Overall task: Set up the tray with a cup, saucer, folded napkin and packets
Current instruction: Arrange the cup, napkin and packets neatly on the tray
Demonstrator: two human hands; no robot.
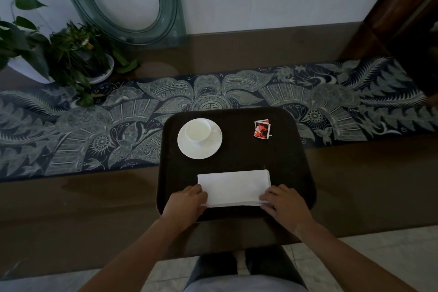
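Note:
A dark tray (239, 149) lies on the table in front of me. At its far left a white cup (198, 131) stands on a white saucer (213, 147). Red and white packets (262, 129) lie at its far right. A white napkin (233, 187), folded into a rectangle, lies flat on the near part of the tray. My left hand (187, 202) holds the napkin's near left corner. My right hand (285, 204) pinches its near right corner, where the layers part slightly.
A blue patterned runner (94, 125) crosses the brown table. Potted plants (59, 54) stand at the far left. A round glass object (123, 0) leans on the wall behind. A dark wooden post (403, 12) rises at the far right. The table's near edge is just below my wrists.

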